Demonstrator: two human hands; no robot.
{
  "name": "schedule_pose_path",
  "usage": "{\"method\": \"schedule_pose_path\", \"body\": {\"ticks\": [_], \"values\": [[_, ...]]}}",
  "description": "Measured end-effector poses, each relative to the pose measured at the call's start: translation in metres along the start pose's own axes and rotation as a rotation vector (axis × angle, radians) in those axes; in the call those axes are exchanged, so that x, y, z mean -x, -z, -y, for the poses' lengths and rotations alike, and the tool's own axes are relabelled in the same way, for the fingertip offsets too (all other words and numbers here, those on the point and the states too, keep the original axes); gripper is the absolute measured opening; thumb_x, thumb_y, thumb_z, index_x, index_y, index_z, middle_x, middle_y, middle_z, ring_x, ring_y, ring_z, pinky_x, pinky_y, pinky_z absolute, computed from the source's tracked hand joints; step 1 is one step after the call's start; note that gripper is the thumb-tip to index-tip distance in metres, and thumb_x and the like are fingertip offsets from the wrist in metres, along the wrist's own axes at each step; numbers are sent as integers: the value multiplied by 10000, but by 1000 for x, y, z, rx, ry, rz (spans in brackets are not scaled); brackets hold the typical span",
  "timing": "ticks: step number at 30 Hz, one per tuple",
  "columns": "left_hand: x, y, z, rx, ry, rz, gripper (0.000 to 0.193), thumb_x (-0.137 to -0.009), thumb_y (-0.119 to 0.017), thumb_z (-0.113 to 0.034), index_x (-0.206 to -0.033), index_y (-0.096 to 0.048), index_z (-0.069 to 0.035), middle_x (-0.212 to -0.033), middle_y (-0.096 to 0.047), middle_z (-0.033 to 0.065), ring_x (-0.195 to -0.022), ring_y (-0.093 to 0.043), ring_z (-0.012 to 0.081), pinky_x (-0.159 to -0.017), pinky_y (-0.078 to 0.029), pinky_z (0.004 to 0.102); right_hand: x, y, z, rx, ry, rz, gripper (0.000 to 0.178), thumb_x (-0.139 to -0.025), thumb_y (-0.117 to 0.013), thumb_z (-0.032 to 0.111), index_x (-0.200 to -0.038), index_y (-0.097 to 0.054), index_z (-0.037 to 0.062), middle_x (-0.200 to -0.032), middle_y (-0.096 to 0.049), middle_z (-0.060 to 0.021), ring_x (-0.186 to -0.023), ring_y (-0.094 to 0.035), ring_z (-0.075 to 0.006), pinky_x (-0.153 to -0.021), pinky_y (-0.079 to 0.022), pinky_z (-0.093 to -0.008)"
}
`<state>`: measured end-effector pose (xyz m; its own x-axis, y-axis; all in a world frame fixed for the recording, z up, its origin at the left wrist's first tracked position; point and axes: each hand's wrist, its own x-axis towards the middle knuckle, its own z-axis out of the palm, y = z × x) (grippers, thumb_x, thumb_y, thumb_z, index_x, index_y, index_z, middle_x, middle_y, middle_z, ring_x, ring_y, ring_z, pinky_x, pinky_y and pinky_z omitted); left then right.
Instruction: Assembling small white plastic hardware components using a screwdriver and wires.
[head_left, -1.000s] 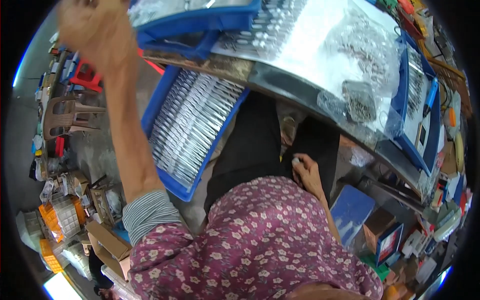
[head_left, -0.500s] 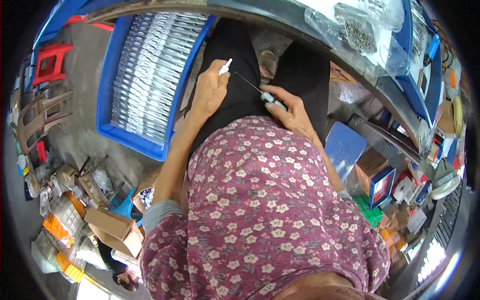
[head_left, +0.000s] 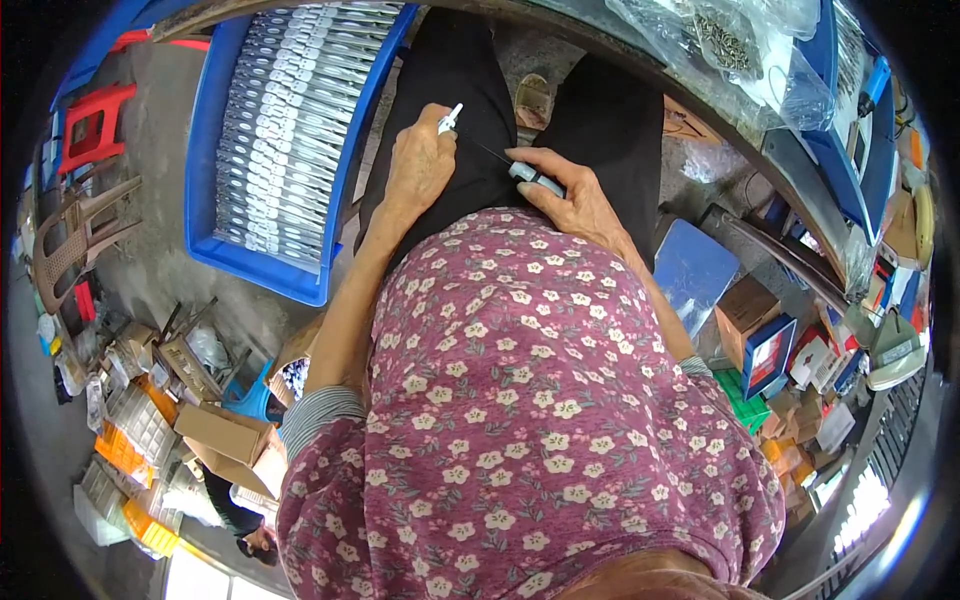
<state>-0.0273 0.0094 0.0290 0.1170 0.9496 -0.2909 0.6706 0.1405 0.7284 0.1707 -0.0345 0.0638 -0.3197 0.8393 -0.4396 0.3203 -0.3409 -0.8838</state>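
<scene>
Over my dark trousers, my left hand (head_left: 420,165) is closed around a small white part (head_left: 451,119), whose narrow end sticks up past the thumb and forefinger. The rest of the part is hidden in the fingers. To its right, my right hand (head_left: 578,200) grips a screwdriver (head_left: 535,179) by its pale grey handle. The thin dark shaft points up and left toward my left hand, and a gap shows between its tip and the white part. Beside my left leg, a blue tray (head_left: 262,284) holds rows of long silver pieces with white middles (head_left: 280,130).
A worktop edge (head_left: 560,50) curves across the top. A plastic bag of small screws (head_left: 725,45) lies on it, near a blue-handled tool (head_left: 875,87). A red stool (head_left: 95,128) and brown chair (head_left: 75,230) stand left. Cardboard boxes (head_left: 222,440) and another person (head_left: 232,505) are lower left.
My right hand has moved slightly up and left with the screwdriver, bringing the handle nearer my left hand. My left hand has shifted a little up and left. The tray appears slightly further left.
</scene>
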Motion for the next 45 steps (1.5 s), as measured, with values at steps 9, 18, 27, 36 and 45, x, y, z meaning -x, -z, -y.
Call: {"method": "schedule_pose_path", "body": {"ticks": [9,18,27,36,45], "values": [[1,-10,3,-148,-79,-44,175,-808,-480,-59,-951,-521,33,-829,-600,273,-773,-585,434,-696,-459,489,-3,0,-2,502,367,-61,392,-773,-553,66,-1161,-514,24,-910,-591,-183,-735,-613,-317,-649,-495,-387],[5,-21,3,-278,-126,-107,150,-800,-496,-71,-924,-456,3,-817,-602,236,-697,-600,406,-602,-484,473,-5,-4,7,900,479,-25,430,-717,-570,36,-1140,-499,0,-758,-544,-178,-585,-604,-300,-472,-477,-380],[5,-28,11,-308,-187,-137,156,-795,-509,-88,-917,-449,-11,-783,-602,208,-633,-607,379,-536,-497,431,-9,-11,11,753,284,28,344,-764,-529,57,-1105,-517,9,-717,-559,-246,-598,-605,-357,-504,-480,-410],[1,-30,15,-314,-157,-112,163,-805,-516,-102,-925,-447,-16,-813,-609,203,-633,-608,375,-530,-498,425,-19,-11,17,-298,-263,-56,320,-775,-563,78,-1080,-556,-16,-736,-590,-135,-625,-567,-168,-431,-384,-302],[-2,-28,11,-363,-203,-147,149,-809,-511,-100,-914,-440,-21,-820,-602,212,-641,-603,381,-535,-492,441,-20,-7,-9,-1241,-590,58,286,-814,-560,49,-1094,-516,9,-705,-501,-122,-449,-424,-97,-340,-259,-196]]}}
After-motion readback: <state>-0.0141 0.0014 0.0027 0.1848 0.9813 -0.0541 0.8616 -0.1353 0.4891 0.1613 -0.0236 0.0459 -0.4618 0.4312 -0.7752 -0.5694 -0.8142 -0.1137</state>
